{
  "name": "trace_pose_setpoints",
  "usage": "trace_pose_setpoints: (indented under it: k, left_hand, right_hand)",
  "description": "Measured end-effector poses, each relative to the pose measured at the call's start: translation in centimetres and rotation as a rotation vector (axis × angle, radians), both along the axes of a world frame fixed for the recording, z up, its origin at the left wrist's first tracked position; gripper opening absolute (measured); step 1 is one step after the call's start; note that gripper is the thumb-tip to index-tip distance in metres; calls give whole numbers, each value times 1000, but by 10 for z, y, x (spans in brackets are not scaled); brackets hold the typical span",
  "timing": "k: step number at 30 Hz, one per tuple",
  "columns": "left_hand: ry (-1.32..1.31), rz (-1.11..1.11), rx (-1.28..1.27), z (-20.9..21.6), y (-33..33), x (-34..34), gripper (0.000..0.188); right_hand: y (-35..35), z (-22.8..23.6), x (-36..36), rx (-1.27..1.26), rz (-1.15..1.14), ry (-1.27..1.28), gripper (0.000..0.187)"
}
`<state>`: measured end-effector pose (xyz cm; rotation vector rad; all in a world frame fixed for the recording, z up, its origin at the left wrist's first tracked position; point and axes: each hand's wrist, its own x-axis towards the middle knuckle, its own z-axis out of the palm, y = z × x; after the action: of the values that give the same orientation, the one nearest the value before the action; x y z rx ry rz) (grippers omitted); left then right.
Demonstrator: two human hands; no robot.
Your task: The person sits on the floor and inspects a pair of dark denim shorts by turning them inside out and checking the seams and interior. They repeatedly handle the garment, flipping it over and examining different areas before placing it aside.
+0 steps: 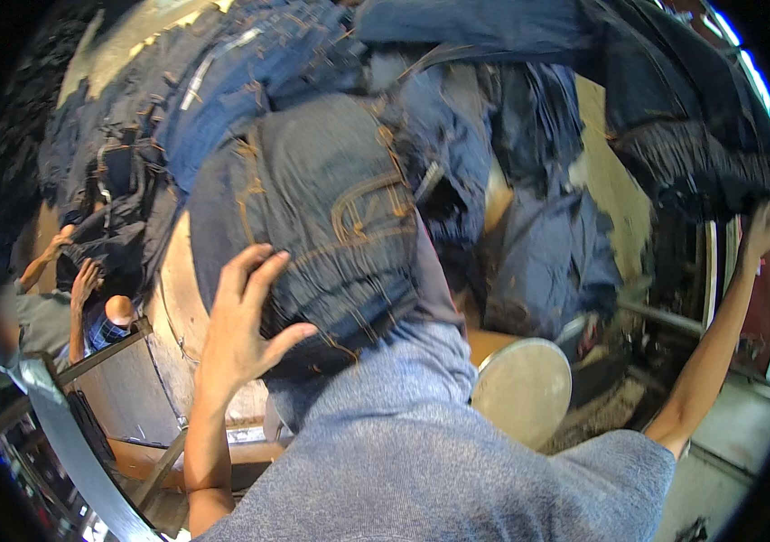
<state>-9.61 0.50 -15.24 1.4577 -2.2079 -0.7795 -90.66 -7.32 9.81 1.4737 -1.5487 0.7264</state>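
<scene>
Dark blue jeans [331,203] with orange stitching and a gathered elastic waistband lie bunched across my lap. My left hand [245,316] is at their left edge by the waistband, fingers and thumb spread apart, fingertips at the cloth. Out at the far right, my right hand [767,230] is closed on the waistband end of another pair of dark jeans [710,158]. Those jeans stretch back along the upper right of the heap. The fingertips of my right hand are partly hidden.
A large heap of jeans [222,99] spreads ahead over a pale surface [615,194]. At the left, another person's hands [85,280] are at dark denim. A round pale disc [525,390] sits right of my lap. A metal frame [78,452] stands lower left.
</scene>
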Motion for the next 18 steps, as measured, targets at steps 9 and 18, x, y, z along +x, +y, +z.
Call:
trace_pose_setpoints:
  k: [9, 18]
  left_hand:
    - [-39, 54, 59, -4, 11, 13, 84]
    - [0, 310, -36, 10, -2, 7, 32]
  right_hand:
    - [257, -242, 89, 462, -184, -316, 53]
    - [88, -307, 306, 1111, 286, -392, 48]
